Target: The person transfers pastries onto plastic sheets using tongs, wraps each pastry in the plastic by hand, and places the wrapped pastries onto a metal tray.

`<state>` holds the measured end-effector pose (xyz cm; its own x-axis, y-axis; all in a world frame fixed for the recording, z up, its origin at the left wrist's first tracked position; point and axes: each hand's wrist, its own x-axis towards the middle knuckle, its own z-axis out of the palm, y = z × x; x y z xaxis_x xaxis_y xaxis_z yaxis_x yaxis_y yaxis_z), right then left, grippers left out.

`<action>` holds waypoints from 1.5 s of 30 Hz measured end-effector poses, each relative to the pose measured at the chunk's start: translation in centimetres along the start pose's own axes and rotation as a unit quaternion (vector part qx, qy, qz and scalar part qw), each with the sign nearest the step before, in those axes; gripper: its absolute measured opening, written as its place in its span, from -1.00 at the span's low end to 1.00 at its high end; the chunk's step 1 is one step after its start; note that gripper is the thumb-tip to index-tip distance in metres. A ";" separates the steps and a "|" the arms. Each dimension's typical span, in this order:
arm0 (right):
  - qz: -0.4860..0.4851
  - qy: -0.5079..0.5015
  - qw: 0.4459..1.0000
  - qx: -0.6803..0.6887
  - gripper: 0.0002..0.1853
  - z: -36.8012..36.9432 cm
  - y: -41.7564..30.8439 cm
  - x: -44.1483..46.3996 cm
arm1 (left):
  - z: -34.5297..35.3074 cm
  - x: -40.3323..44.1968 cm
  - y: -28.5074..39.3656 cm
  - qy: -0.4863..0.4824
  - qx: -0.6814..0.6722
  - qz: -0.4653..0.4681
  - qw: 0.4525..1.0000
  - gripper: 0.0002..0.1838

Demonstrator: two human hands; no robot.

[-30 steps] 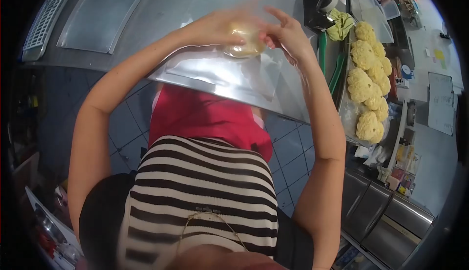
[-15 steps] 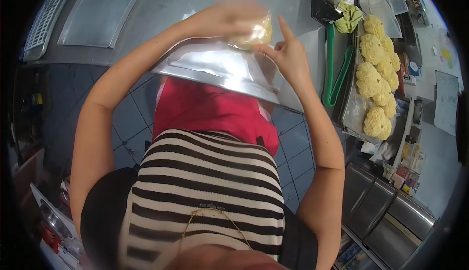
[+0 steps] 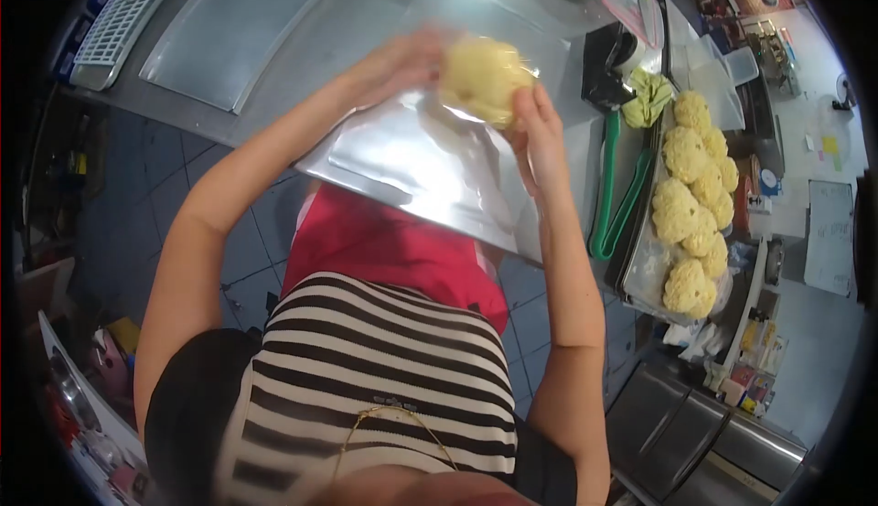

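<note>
A yellow bun in clear, shiny plastic wrap (image 3: 483, 82) is held above the metal tray on the worktop. My right hand (image 3: 540, 126) grips its right side, with the thumb and fingers on the wrap. At the bun's left edge is my left hand (image 3: 402, 62), its fingers smeared by motion, so I cannot tell whether they grip the plastic. Beneath both hands lies the shiny metal tray (image 3: 384, 163), covered with what looks like clear film.
To the right, a tray (image 3: 640, 273) carries several shredded-topped yellow buns (image 3: 679, 154). Green tongs (image 3: 606, 181) lie beside it, near a crumpled green cloth (image 3: 647, 99) and a black box (image 3: 608, 62). A flat metal sheet (image 3: 233, 35) and a white rack (image 3: 128, 26) are on the left.
The bun now shows larger and rounder, and my right hand has closed on its side. Earlier that hand's thumb and index finger were spread beside it. My left hand has moved to the left.
</note>
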<state>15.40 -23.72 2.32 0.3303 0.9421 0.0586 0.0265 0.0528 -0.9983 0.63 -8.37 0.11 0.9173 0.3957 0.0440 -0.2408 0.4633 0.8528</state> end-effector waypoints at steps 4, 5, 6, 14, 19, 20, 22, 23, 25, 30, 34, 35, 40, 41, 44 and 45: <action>0.110 -0.019 0.964 0.241 -0.41 0.7 0.0 0.8 | 2.9 -1.9 0.3 0.041 -0.037 0.004 0.998 -0.42; 0.118 -0.008 0.975 0.188 -0.39 1.1 0.2 0.8 | 2.6 -1.9 0.2 0.053 -0.030 -0.010 0.998 -0.43; 0.126 0.002 0.983 0.133 -0.38 1.5 0.4 0.7 | 2.4 -1.9 0.2 0.064 -0.023 -0.023 0.997 -0.43; 0.049 0.076 0.995 0.048 -0.37 1.9 1.0 1.0 | 2.8 -2.2 -0.1 0.099 0.051 0.017 0.994 -0.45; 0.060 0.079 0.992 0.076 -0.35 2.4 0.4 0.4 | 2.8 -2.5 -0.6 0.109 0.099 0.030 0.989 -0.48; 0.067 0.082 0.991 0.083 -0.34 2.6 0.2 0.2 | 2.7 -2.5 -0.6 0.118 0.104 0.038 0.987 -0.48; 0.071 0.069 0.990 0.100 -0.33 3.0 -0.3 0.4 | 1.8 -2.4 -0.2 0.146 0.033 0.006 0.989 -0.50; 0.053 0.070 0.995 0.052 -0.33 3.1 -0.4 0.4 | 1.1 -2.7 0.6 0.161 -0.004 -0.007 0.987 -0.51; 0.024 0.068 0.997 -0.009 -0.34 2.6 -1.4 -0.1 | -1.1 -3.1 3.3 0.197 0.031 0.042 0.979 -0.52; -0.002 0.086 0.995 -0.056 -0.36 -1.7 -3.1 -2.8 | -14.6 -1.1 10.7 0.321 0.160 0.100 0.928 -0.59; 0.045 0.150 0.985 -0.072 -0.41 -4.0 -3.1 -5.1 | -21.9 1.1 12.6 0.379 0.139 0.053 0.913 -0.60; 0.056 0.169 0.981 -0.075 -0.42 -4.4 -3.1 -5.5 | -22.5 1.5 13.2 0.380 0.128 0.020 0.916 -0.59; 0.065 0.210 0.970 -0.101 -0.46 -6.5 -3.4 -7.7 | -24.2 4.6 13.3 0.311 0.197 -0.033 0.929 -0.46; 0.029 0.231 0.947 -0.222 -0.51 -7.7 -3.2 -8.3 | -25.1 5.2 13.6 0.355 0.263 -0.048 0.896 -0.43; -0.044 0.260 0.855 -0.447 -0.60 -10.0 -3.0 -9.6 | -26.9 5.4 14.1 0.435 0.394 -0.073 0.806 -0.36; 0.006 0.268 0.834 -0.483 -0.62 -10.1 -3.2 -10.2 | -26.8 4.6 13.8 0.439 0.308 -0.036 0.844 -0.33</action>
<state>21.51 -36.87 5.02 0.7028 0.6441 0.3018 0.6824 -0.4908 -0.5417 -6.94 21.06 -1.85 0.2700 0.9436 -0.1918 0.2641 0.1190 0.9571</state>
